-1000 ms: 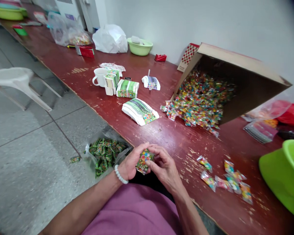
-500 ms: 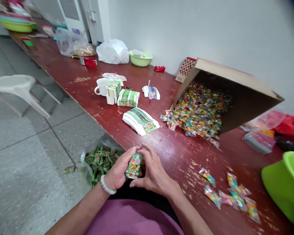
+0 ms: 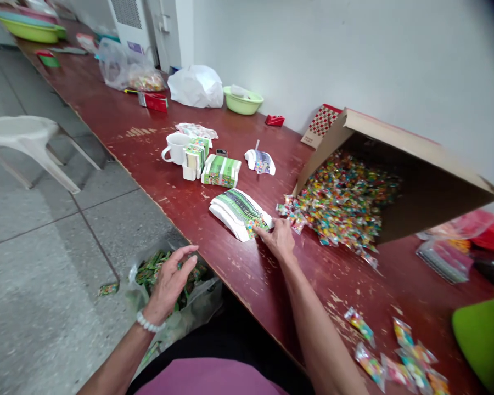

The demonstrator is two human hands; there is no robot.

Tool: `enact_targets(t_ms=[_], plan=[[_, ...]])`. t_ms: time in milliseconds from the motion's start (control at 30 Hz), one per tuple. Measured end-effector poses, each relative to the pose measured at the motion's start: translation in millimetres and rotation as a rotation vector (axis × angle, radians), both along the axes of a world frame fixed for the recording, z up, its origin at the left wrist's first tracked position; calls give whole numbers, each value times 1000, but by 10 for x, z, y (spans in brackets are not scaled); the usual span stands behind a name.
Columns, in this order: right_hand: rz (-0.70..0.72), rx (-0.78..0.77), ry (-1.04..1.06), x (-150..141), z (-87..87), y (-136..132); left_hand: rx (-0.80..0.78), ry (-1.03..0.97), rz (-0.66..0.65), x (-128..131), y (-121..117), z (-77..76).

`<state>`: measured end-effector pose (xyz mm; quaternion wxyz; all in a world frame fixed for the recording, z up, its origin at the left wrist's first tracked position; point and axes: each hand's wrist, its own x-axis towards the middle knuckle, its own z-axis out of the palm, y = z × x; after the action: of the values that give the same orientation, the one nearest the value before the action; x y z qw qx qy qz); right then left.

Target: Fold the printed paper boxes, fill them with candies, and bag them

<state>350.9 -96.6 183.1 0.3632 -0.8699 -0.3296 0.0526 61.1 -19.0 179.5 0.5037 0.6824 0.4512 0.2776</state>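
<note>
My right hand (image 3: pixel 280 241) reaches over the table, thumb and fingers closing on the near end of a fanned stack of flat green-and-white printed candy boxes (image 3: pixel 234 211). Its fingertips are at the topmost flat box; how many they grip is hidden. My left hand (image 3: pixel 172 282), with a pale bead bracelet, is empty and its fingers are apart. It hovers over a clear plastic bag (image 3: pixel 203 302) below the table edge, which holds many small green filled boxes (image 3: pixel 152 269). One more green box (image 3: pixel 108 289) lies on the floor.
A tipped cardboard box (image 3: pixel 428 164) spills wrapped candies (image 3: pixel 346 203). Several loose candy packets (image 3: pixel 360 326) lie near a green basin (image 3: pixel 483 334). A white mug (image 3: pixel 177 148) stands beside banded box bundles (image 3: pixel 221 170). A white stool (image 3: pixel 22 134) is at left.
The green candy box has left my hands; where it landed is unclear. My right hand has moved forward to the flat stack, while my left has moved left over the bag and opened.
</note>
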Motion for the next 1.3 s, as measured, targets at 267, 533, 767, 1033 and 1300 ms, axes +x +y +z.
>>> enact_targets(t_ms=[267,533,767,1033,1300], plan=[[-28,269,283,-99,132,-164,280,6,26,81,-93,317],[436,437,754,-541,786,-902,-658,-364,-619,354,-344,828],[542,391,843,-850,963,-1148,-1186,-516,-1013,474,-794,676],[512,467,878,-966,1027,-1242,-1119,-505,-982,397,-858,774],[495,568,950,-1048,1088,-1371,-1102,-519,-985,404,-930,851]])
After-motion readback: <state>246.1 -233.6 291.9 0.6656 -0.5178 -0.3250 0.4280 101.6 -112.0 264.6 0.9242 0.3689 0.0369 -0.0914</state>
